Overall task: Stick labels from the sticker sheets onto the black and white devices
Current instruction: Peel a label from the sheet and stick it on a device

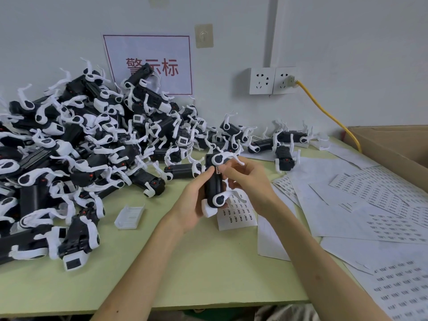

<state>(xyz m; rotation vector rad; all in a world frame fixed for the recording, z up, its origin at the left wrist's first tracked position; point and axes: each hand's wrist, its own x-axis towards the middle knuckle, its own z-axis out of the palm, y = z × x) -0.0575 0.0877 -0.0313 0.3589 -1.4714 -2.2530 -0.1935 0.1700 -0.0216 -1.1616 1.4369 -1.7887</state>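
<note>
Device point(214, 186) upright over worktop point(208, 262) centre, L hand point(192, 200) curled round body, R hand point(250, 181) pinching label point(218, 169) against top.

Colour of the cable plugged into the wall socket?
Yellow cable; head view, plugged into the right wall socket.

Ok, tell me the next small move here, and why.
Probably press the label flat with the fingers of the right hand. The left hand grips the device upright. The label sits against its black side near the top, pinched by the right hand, so it looks placed but not yet rubbed down.
</note>
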